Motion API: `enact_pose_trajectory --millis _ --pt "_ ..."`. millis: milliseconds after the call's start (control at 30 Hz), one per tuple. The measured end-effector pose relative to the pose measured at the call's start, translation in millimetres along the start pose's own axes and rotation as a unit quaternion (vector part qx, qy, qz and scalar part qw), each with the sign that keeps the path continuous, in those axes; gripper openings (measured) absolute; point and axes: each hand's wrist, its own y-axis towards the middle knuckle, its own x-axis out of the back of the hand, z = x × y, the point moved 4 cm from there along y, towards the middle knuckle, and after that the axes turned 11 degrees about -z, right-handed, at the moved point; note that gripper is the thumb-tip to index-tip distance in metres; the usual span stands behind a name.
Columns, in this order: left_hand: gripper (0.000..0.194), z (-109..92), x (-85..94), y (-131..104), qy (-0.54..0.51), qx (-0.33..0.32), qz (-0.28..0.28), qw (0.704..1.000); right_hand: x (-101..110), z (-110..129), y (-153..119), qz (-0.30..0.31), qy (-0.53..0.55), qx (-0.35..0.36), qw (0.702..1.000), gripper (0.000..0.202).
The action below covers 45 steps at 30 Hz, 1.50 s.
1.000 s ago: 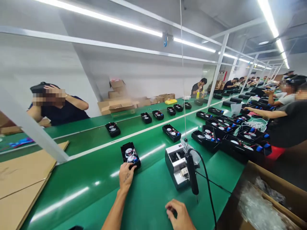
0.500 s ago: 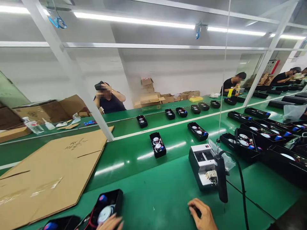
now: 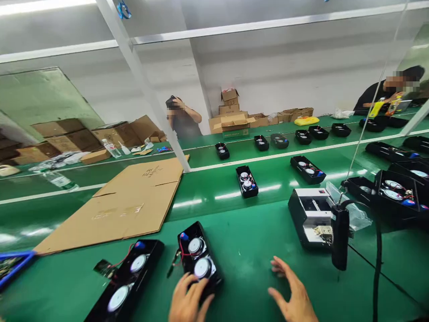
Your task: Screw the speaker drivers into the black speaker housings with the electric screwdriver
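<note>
My left hand (image 3: 189, 298) grips the near end of a black speaker housing (image 3: 214, 273) on the green bench. Two round white-backed speakers, a blue part and red wires show inside it, and a small dark part hangs off its left side on the wires. The fingers partly cover this end. To the right, my right hand (image 3: 291, 290) hovers open with thumb and fingers apart, touching nothing. A second black speaker housing (image 3: 147, 268) lies on the left, with a small circuit board (image 3: 104, 268) wired to it and resting outside.
A flat cardboard sheet (image 3: 134, 201) lies behind on the left, near a blue tray (image 3: 20, 256). A white-and-black machine (image 3: 310, 214) stands at right beside a hanging black tool (image 3: 339, 237) with a cable. More housings (image 3: 247, 182) line the bench; people sit across.
The view has turned left and down. My left hand has brought the speaker housing rightward, away from the other one. My right hand's curled fingers have spread.
</note>
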Motion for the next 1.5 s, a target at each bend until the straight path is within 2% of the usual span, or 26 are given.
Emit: enact_pose_trajectory --millis 100,133,200,267,300,367,467,533,600,667,700,733,800,833,867,900,933,1000,1067,1133,1200,1300,1400,1500 --pt "0.016 -69 -39.5 18 -0.045 0.037 -0.029 0.998 -43 24 -34 0.076 0.013 0.088 0.993 0.123" --pt "0.014 -89 -49.8 22 -0.056 0.071 -0.023 0.996 -54 31 -41 0.077 0.013 0.112 0.991 0.127" --pt "0.016 -123 -61.6 28 -0.097 0.109 0.011 0.989 -64 38 -41 0.045 0.005 0.123 0.991 0.119" --pt "0.019 -142 -58.4 29 -0.167 0.112 0.034 0.979 -56 36 -27 0.020 -0.005 0.096 0.995 0.110" --pt "0.020 -145 -51.6 29 -0.205 0.107 0.033 0.972 -47 34 -15 0.032 -0.005 0.082 0.996 0.110" --pt "0.027 -138 -32.6 29 -0.262 0.105 0.009 0.959 -21 28 11 0.098 0.003 0.064 0.993 0.114" --pt "0.037 -107 -10.8 36 -0.281 0.130 -0.030 0.950 30 20 51 0.177 0.009 0.046 0.983 0.115" --pt "0.031 -87 -11.5 42 -0.266 0.149 -0.026 0.952 62 18 69 0.204 0.009 0.037 0.978 0.110" --pt "0.024 -76 -24.5 46 -0.260 0.154 0.015 0.953 86 19 76 0.217 0.003 0.026 0.976 0.105" --pt "0.025 -72 -42.1 43 -0.277 0.149 0.071 0.946 103 21 71 0.194 -0.015 0.010 0.981 0.098" --pt "0.026 -72 -50.2 39 -0.291 0.149 0.094 0.940 110 23 65 0.161 -0.024 0.006 0.987 0.092" --pt "0.026 -73 -56.9 35 -0.305 0.152 0.113 0.934 117 24 57 0.113 -0.029 0.005 0.993 0.082" --pt "0.024 -72 -65.8 26 -0.330 0.162 0.134 0.920 127 28 34 -0.014 -0.017 0.007 1.000 0.046" --pt "0.022 -72 -68.4 22 -0.342 0.170 0.139 0.914 129 28 19 -0.071 -0.002 -0.005 0.997 0.024" --pt "0.020 -71 -70.2 19 -0.353 0.177 0.143 0.908 128 27 3 -0.111 0.014 -0.032 0.993 0.013" --pt "0.018 -70 -71.5 16 -0.363 0.184 0.144 0.902 122 25 -12 -0.130 0.031 -0.076 0.988 0.020" --pt "0.018 -68 -72.6 15 -0.373 0.191 0.145 0.896 112 22 -27 -0.123 0.047 -0.137 0.982 0.027" --pt "0.019 -67 -75.2 13 -0.388 0.200 0.143 0.888 80 18 -54 -0.059 0.105 -0.264 0.957 0.035" --pt "0.020 -66 -78.5 13 -0.397 0.204 0.138 0.884 44 19 -73 0.017 0.204 -0.363 0.909 0.061" --pt "0.020 -66 -81.6 12 -0.401 0.206 0.127 0.883 16 25 -80 0.050 0.299 -0.412 0.859 0.083" --pt "0.020 -66 -83.1 11 -0.402 0.208 0.117 0.884 3 32 -76 0.025 0.351 -0.426 0.834 0.071" --pt "0.019 -69 -80.1 7 -0.395 0.203 0.112 0.889 8 42 -62 -0.045 0.360 -0.411 0.836 0.048" --pt "0.017 -74 -71.9 2 -0.373 0.193 0.112 0.901 26 55 -45 -0.092 0.328 -0.358 0.870 0.044" --pt "0.013 -80 -65.0 3 -0.353 0.187 0.113 0.910 43 73 -20 -0.117 0.246 -0.246 0.930 0.036"
